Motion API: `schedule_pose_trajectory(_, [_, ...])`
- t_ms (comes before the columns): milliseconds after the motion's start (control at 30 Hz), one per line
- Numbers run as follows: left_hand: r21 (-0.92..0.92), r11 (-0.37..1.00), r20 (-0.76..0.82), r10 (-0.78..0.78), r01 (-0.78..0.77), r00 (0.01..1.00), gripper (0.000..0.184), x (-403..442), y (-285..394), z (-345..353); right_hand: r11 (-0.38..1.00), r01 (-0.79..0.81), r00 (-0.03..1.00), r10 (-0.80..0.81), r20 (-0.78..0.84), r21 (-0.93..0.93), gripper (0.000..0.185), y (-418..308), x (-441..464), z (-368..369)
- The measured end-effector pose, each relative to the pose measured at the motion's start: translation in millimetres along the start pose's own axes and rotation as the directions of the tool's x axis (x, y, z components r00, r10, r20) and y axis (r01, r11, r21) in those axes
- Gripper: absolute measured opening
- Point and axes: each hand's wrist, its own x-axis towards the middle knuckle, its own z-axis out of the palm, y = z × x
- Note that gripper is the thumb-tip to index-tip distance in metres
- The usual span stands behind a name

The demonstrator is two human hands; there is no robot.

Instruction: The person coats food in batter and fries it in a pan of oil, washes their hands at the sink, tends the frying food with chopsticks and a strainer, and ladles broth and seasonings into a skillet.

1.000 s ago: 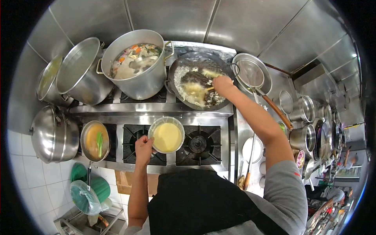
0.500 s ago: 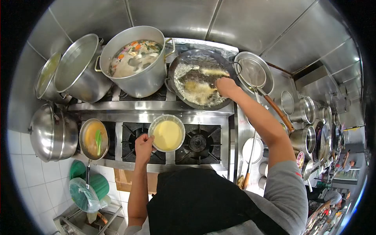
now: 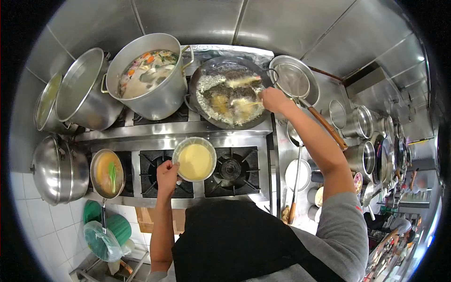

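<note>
My left hand [image 3: 167, 176] is closed on the near-left rim of a round bowl [image 3: 213, 165] over the front burners. Smooth pale yellow batter [image 3: 195, 160] fills much of the bowl. At the right side of a dark wok [image 3: 217, 121], my right hand [image 3: 275, 99] pinches the end of a battered piece of food [image 3: 248, 106], whose other end lies in the bubbling oil. Its exact kind cannot be made out. Another long battered piece [image 3: 243, 82] floats farther back, and foamy bits of batter spread around the wok.
Left of the wok stands a tall stockpot [image 3: 157, 101] of broth and vegetables. A pan [image 3: 104, 189] holds orange liquid and a green item [image 3: 112, 175]. To the right are a strainer [image 3: 293, 80] with a wooden handle [image 3: 329, 127], a long-handled ladle [image 3: 296, 188] and several pots.
The camera view has shifted slightly. My right hand has drawn a little up and right from the battered piece in the oil. My left hand keeps its hold on the bowl.
</note>
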Motion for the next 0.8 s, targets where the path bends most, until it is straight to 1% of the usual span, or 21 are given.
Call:
schedule_pose_trajectory(33, [0.003,1.0,0.007,0.0,0.0,1.0,0.028,0.5,-0.7,-0.3,0.995,0.1,0.992,-0.101,-0.072,-0.026,0.019,0.0,-1.8,-2.8])
schedule_pose_trajectory(67, [0.02,1.0,0.01,0.007,-0.007,1.0,0.028,1.1,-2.0,-1.4,0.995,0.093,0.993,-0.094,-0.072,-0.025,0.019,-0.9,0.8,0.8])
schedule_pose_trajectory(133, [0.034,0.999,0.015,0.017,-0.018,1.0,0.028,1.1,-1.9,0.7,0.999,0.034,0.997,-0.036,-0.074,-0.024,0.02,4.3,14.8,20.6])
schedule_pose_trajectory(167, [0.022,1.0,0.012,0.007,-0.007,1.0,0.027,0.2,-0.9,0.6,0.993,0.019,0.995,-0.031,-0.094,-0.118,0.021,11.8,23.3,36.7])
schedule_pose_trajectory(200, [0.011,1.0,0.008,-0.006,0.006,1.0,0.027,-0.9,-0.6,-0.4,0.993,0.022,0.995,-0.033,-0.095,-0.117,0.021,11.3,20.0,34.4])
schedule_pose_trajectory(267, [0.005,1.0,0.011,-0.006,0.006,1.0,0.027,-2.1,-1.2,-2.8,0.977,-0.112,0.993,0.106,-0.043,-0.179,0.021,5.9,10.3,20.5])
schedule_pose_trajectory(300, [0.001,1.0,0.022,-0.004,0.004,1.0,0.027,-2.1,-1.4,-2.8,0.977,-0.11,0.994,0.104,-0.043,-0.181,0.021,7.6,9.2,16.9])
schedule_pose_trajectory(367, [0.008,1.0,0.016,-0.002,0.002,1.0,0.027,-3.3,0.7,-1.8,0.967,-0.132,0.99,0.141,0.026,-0.216,0.023,11.6,6.3,11.9])
schedule_pose_trajectory(400, [0.017,1.0,0.011,-0.001,0.001,1.0,0.027,-3.7,2.2,-1.2,0.967,-0.137,0.989,0.146,0.026,-0.214,0.023,11.4,8.3,8.9])
schedule_pose_trajectory(467, [0.026,1.0,0.003,-0.006,0.006,1.0,0.027,-4.3,5.3,1.8,0.98,-0.161,0.987,0.163,0.009,-0.116,0.023,7.7,16.2,4.6])
schedule_pose_trajectory(500, [0.03,1.0,-0.01,-0.007,0.008,1.0,0.028,-3.6,6.8,3.5,0.979,-0.167,0.986,0.169,0.009,-0.113,0.023,7.8,19.2,12.0])
schedule_pose_trajectory(567, [0.064,0.998,-0.007,-0.002,0.002,1.0,0.029,-0.7,3.2,1.2,0.981,-0.143,0.985,0.128,-0.118,-0.132,0.016,11.0,27.6,30.1])
schedule_pose_trajectory(600, [0.097,0.995,-0.012,0.0,0.001,1.0,0.03,0.0,1.7,-0.8,0.981,-0.144,0.984,0.128,-0.122,-0.132,0.016,10.1,24.6,27.3])
schedule_pose_trajectory(667, [0.097,0.995,-0.01,0.007,-0.006,1.0,0.03,0.1,2.3,-2.1,0.956,-0.146,0.984,0.166,0.058,-0.256,0.02,3.3,14.0,14.4])
schedule_pose_trajectory(700, [0.095,0.995,-0.003,0.009,-0.009,1.0,0.031,-0.3,2.1,-1.4,0.956,-0.142,0.985,0.162,0.058,-0.258,0.02,5.7,11.5,9.8])
schedule_pose_trajectory(767, [0.093,0.996,-0.01,0.014,-0.013,1.0,0.03,-1.3,1.9,-0.5,0.966,-0.21,0.975,0.218,0.045,-0.148,0.019,10.4,6.1,4.7])
schedule_pose_trajectory(800, [0.094,0.995,-0.013,0.02,-0.019,1.0,0.03,-1.5,1.7,-0.5,0.967,-0.208,0.975,0.217,0.047,-0.148,0.019,9.5,6.9,2.7])
